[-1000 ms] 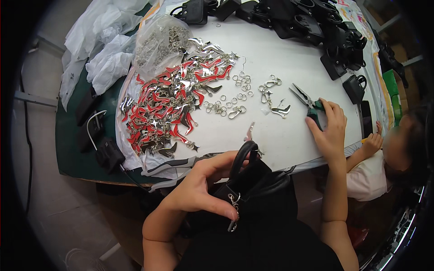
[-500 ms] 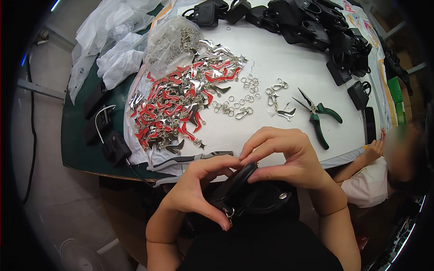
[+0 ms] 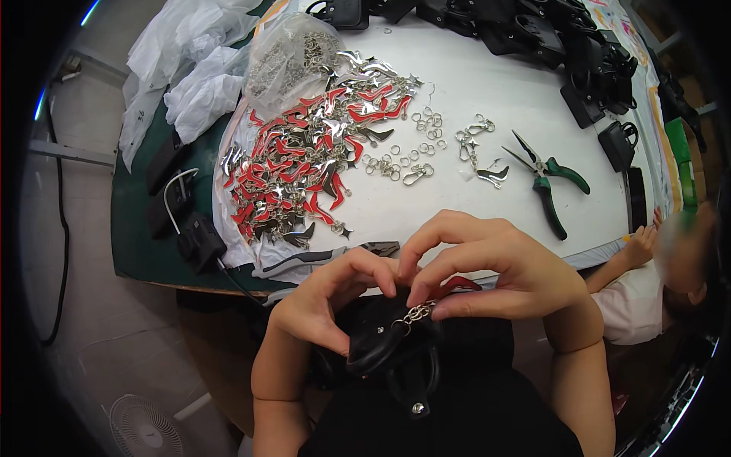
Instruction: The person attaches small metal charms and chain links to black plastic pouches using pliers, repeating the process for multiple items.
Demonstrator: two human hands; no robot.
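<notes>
My left hand (image 3: 314, 308) is closed round a small black handbag (image 3: 375, 343), held over my lap below the table's near edge. A silver ring and short chain (image 3: 415, 314) hang at the bag's handle. My right hand (image 3: 502, 266) pinches this chain between thumb and fingers. Beneath those fingers shows part of a red high-heel charm (image 3: 458, 284); the rest is hidden. Just beyond my left hand lie grey-handled pliers (image 3: 304, 260). Green-handled long-nose pliers (image 3: 544, 171) rest open on the white tabletop farther right.
A heap of red, silver and black shoe charms (image 3: 293, 164) covers the left side. Loose rings (image 3: 403, 160) lie mid-table, near a plastic bag of metal parts (image 3: 293, 65). Black handbags (image 3: 525, 38) pile up at the back right. Another person (image 3: 636, 297) sits at the right.
The handbag has tilted and turned in my hands, bringing the chain and ring up into view. My right fingers have moved from the bag's edge onto the chain, and the red charm now shows.
</notes>
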